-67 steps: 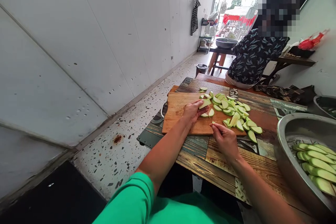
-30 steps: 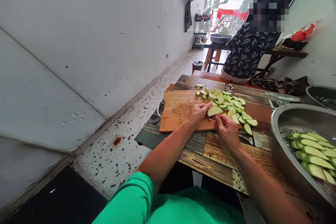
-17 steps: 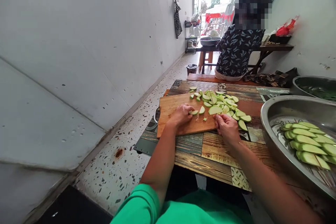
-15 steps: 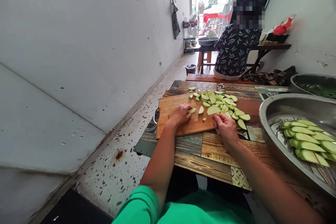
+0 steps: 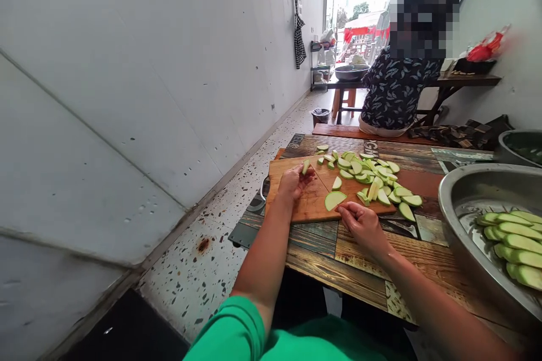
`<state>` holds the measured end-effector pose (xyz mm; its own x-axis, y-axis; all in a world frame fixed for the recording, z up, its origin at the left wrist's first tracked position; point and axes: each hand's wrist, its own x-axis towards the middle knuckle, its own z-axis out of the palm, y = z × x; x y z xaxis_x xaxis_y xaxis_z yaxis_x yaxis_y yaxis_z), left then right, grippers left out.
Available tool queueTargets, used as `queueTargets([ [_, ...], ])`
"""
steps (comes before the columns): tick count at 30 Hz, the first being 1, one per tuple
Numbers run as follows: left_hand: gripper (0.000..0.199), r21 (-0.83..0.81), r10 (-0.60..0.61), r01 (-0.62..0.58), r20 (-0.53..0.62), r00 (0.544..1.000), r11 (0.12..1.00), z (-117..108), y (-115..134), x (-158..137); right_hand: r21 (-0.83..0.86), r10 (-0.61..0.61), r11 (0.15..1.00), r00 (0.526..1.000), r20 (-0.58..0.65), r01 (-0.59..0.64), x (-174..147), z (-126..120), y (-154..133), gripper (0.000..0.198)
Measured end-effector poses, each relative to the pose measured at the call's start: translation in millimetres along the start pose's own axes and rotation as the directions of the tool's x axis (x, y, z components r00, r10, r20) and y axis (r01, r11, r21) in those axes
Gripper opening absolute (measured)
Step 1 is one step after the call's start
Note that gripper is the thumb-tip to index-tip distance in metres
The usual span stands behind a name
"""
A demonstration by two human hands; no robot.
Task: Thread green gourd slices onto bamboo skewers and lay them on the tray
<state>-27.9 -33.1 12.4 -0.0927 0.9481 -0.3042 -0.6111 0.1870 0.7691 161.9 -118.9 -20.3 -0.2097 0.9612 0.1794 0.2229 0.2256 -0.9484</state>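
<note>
- Green-rimmed and pale, one small slice (image 5: 305, 167) is pinched between the fingers of the left hand (image 5: 292, 182); it stands on edge above the cutting board (image 5: 296, 206), perhaps so its face can meet a point;
- the right hand (image 5: 361, 222) has its fingers closed at the near end of a thin skewer (image 5: 323, 181); that grip seems meant to leave most of the length free, pointing towards the left hand;
- a wider slice (image 5: 336, 201) appears threaded low on it, just beside the right fingertips, which likely keeps room above;
- a heap of cut slices (image 5: 358, 168) spills off the board onto the surface (image 5: 368, 262), within easy reach;
- the metal basin (image 5: 449, 206) sits right of the board, probably for handiness; stacked slices (image 5: 523, 242) lie inside.
</note>
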Motion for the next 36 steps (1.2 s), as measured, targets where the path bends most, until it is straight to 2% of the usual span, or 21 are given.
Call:
queueTargets([
  [5, 0.010, -0.093, 0.015, -0.019, -0.037, 0.999, 0.996, -6.4, -3.3, 7.8, -0.093, -0.032, 0.995, 0.999, 0.031, 0.035, -1.5, -1.3, -1.9, 0.039],
  [9, 0.009, -0.132, 0.038, -0.040, -0.019, 0.999, 0.990, -8.3, -3.6, 10.1, -0.116, -0.021, 0.993, 1.000, 0.015, 0.023, -1.9, -1.5, -0.7, 0.037],
  [15, 0.012, -0.141, 0.026, -0.037, -0.075, 0.997, 0.989, -4.2, -1.4, 7.8, -0.170, -0.041, 0.984, 0.998, 0.050, 0.049, -2.7, -3.4, -4.0, 0.036],
  [23, 0.008, -0.153, 0.025, -0.041, -0.104, 0.994, 0.987, -2.4, 0.0, 5.7, -0.185, -0.060, 0.981, 0.998, 0.028, 0.064, -3.0, -3.1, -6.8, 0.034],
  [29, 0.012, -0.108, 0.067, -0.074, -0.064, 0.996, 0.991, -3.3, 0.1, 5.5, -0.162, -0.033, 0.986, 0.999, 0.033, 0.038, -2.5, -3.4, -8.4, 0.036],
  [36, 0.006, 0.033, 0.157, -0.157, -0.022, 0.987, 0.987, -4.7, -0.6, 3.6, -0.104, 0.011, 0.995, 0.998, 0.060, -0.005, -3.6, -4.0, -5.1, 0.036],
])
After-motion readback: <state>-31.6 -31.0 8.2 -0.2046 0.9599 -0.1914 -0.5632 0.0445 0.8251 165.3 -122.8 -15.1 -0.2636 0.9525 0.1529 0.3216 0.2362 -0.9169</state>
